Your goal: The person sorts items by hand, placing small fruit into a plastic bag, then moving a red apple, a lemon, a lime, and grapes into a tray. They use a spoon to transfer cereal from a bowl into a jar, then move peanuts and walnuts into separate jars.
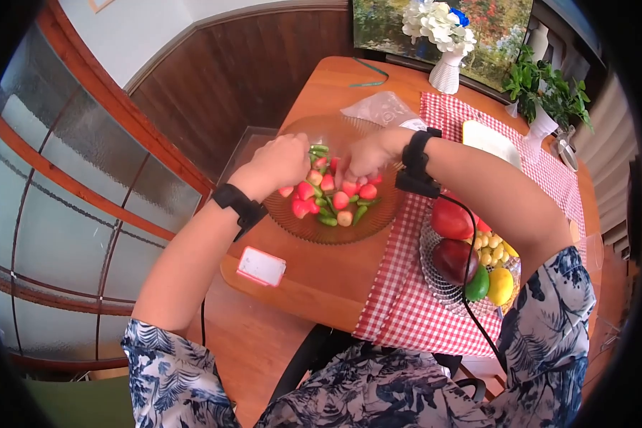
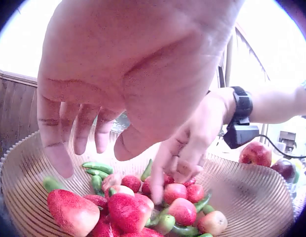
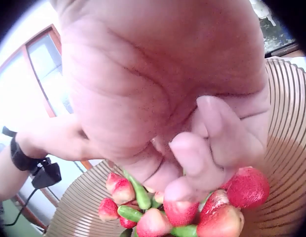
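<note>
A wide ribbed amber bowl [image 1: 376, 220] holds small red-and-cream fruits [image 1: 341, 200] mixed with green chilli peppers [image 1: 327, 221]. Over its left side is my left hand [image 1: 284, 158]; in the left wrist view its fingers [image 2: 56, 153] hang down loosely above the pile with nothing between them. My right hand [image 1: 371, 153] reaches in from the right side. The left wrist view shows its index finger [image 2: 157, 182] pointing straight down among the fruits, the other fingers bent. In the right wrist view, a fingertip overlaps a red fruit [image 3: 181, 212].
Right of the bowl, a glass dish [image 1: 429, 267] of larger fruit stands on a red checked cloth [image 1: 406, 310]. A small white, red-edged box [image 1: 262, 267] lies near the table's front edge. Behind are a clear plastic bag [image 1: 381, 108] and a white vase [image 1: 446, 73] of flowers.
</note>
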`<action>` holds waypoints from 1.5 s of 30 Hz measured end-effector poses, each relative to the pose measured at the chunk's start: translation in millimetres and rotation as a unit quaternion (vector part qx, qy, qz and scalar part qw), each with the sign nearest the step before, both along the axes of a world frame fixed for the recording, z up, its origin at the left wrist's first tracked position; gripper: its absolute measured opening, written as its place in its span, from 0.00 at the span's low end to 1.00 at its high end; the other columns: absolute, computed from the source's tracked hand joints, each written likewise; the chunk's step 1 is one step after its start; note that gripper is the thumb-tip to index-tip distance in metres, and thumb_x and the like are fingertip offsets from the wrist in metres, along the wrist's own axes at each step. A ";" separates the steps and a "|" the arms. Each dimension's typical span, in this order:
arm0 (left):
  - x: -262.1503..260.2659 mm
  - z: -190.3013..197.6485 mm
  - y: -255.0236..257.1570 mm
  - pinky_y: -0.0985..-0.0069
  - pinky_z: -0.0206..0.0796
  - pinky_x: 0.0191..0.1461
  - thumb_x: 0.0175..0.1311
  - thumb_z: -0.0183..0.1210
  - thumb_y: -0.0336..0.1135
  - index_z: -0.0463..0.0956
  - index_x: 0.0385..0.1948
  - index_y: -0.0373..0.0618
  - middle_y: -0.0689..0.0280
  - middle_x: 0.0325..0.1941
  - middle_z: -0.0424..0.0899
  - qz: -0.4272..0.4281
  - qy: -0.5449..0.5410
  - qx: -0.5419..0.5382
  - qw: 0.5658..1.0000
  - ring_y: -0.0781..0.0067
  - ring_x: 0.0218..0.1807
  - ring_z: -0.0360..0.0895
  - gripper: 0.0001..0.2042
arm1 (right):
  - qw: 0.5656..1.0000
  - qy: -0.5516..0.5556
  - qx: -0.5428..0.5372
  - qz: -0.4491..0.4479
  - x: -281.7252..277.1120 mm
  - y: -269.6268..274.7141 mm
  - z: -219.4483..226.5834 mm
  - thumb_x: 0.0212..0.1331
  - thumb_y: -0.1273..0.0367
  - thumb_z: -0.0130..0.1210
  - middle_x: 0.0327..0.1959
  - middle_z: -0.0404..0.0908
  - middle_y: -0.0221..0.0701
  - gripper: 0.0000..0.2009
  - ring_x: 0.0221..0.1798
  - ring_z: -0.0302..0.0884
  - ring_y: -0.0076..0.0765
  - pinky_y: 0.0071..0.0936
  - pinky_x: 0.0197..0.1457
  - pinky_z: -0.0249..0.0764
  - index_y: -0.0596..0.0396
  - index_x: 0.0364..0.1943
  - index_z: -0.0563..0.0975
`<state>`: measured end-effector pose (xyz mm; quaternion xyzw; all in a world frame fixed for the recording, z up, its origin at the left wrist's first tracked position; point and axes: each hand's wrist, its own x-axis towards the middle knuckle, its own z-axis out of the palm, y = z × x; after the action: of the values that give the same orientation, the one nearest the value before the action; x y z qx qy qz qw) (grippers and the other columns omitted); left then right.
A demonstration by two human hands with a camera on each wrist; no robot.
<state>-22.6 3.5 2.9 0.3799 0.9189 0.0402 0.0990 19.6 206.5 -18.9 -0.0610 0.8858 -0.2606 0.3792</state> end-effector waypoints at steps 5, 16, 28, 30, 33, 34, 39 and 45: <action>-6.5 -5.1 7.5 0.62 0.71 0.59 0.65 0.55 0.36 0.73 0.59 0.42 0.49 0.52 0.83 -0.016 -0.107 -0.011 0.994 0.51 0.55 0.80 0.21 | 0.986 -0.122 -0.011 0.117 17.8 -4.5 -0.9 0.59 0.63 0.57 0.26 0.72 0.17 0.18 0.22 0.61 0.16 0.20 0.24 0.59 0.43 0.55 0.79; 18.6 6.0 4.8 0.69 0.73 0.47 0.65 0.54 0.36 0.74 0.57 0.43 0.55 0.36 0.84 -0.132 -0.207 -0.077 0.966 0.62 0.39 0.83 0.19 | 0.981 0.126 0.049 -0.140 27.1 8.3 34.3 0.63 0.63 0.54 0.27 0.84 0.31 0.15 0.28 0.86 0.30 0.29 0.31 0.81 0.61 0.45 0.81; -30.6 -14.9 17.1 0.66 0.66 0.62 0.66 0.51 0.37 0.71 0.59 0.34 0.48 0.59 0.78 0.085 -0.216 0.048 0.972 0.57 0.62 0.75 0.22 | 0.981 -0.001 -0.170 -0.098 26.8 -3.8 31.3 0.59 0.63 0.55 0.44 0.85 0.27 0.17 0.35 0.80 0.24 0.22 0.36 0.70 0.55 0.50 0.79; -21.8 -7.1 20.8 0.68 0.61 0.67 0.68 0.49 0.36 0.68 0.64 0.39 0.54 0.62 0.76 0.072 -0.283 0.028 0.956 0.62 0.64 0.71 0.23 | 0.984 0.063 -0.082 -0.142 13.3 4.0 28.9 0.59 0.63 0.55 0.42 0.85 0.27 0.15 0.34 0.81 0.24 0.21 0.32 0.69 0.54 0.47 0.80; -12.2 -5.8 22.4 0.69 0.59 0.68 0.69 0.49 0.37 0.69 0.64 0.40 0.55 0.62 0.76 0.060 -0.360 -0.019 0.931 0.64 0.65 0.70 0.22 | 0.976 0.105 0.013 -0.189 16.4 9.1 26.7 0.62 0.60 0.53 0.40 0.85 0.26 0.15 0.30 0.81 0.23 0.19 0.24 0.66 0.53 0.45 0.82; -10.1 -5.6 21.0 0.69 0.59 0.69 0.69 0.49 0.37 0.69 0.64 0.40 0.56 0.61 0.76 0.042 -0.379 -0.009 0.925 0.65 0.65 0.70 0.22 | 0.978 0.081 0.016 -0.192 18.6 10.9 24.1 0.66 0.58 0.51 0.41 0.85 0.26 0.16 0.28 0.80 0.24 0.19 0.20 0.64 0.52 0.47 0.82; -7.1 11.3 11.4 0.71 0.66 0.60 0.71 0.47 0.38 0.71 0.62 0.39 0.58 0.53 0.81 0.032 -0.262 0.021 0.964 0.68 0.54 0.76 0.21 | 0.950 -0.144 -0.193 -0.201 19.5 14.6 4.0 0.70 0.67 0.44 0.44 0.84 0.33 0.13 0.30 0.79 0.19 0.11 0.18 0.58 0.54 0.45 0.81; -4.7 34.9 0.0 0.67 0.79 0.42 0.72 0.41 0.51 0.69 0.61 0.37 0.56 0.50 0.81 0.160 -0.248 -0.080 0.952 0.63 0.40 0.84 0.28 | 0.975 -0.149 -0.159 -0.040 44.5 -2.8 35.8 0.64 0.63 0.54 0.48 0.84 0.24 0.17 0.26 0.69 0.18 0.16 0.27 0.65 0.53 0.54 0.78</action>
<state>-27.3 3.5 37.9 0.1972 0.9142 0.0746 0.3461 64.1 203.8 16.9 -0.0456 0.7683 -0.4190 0.4817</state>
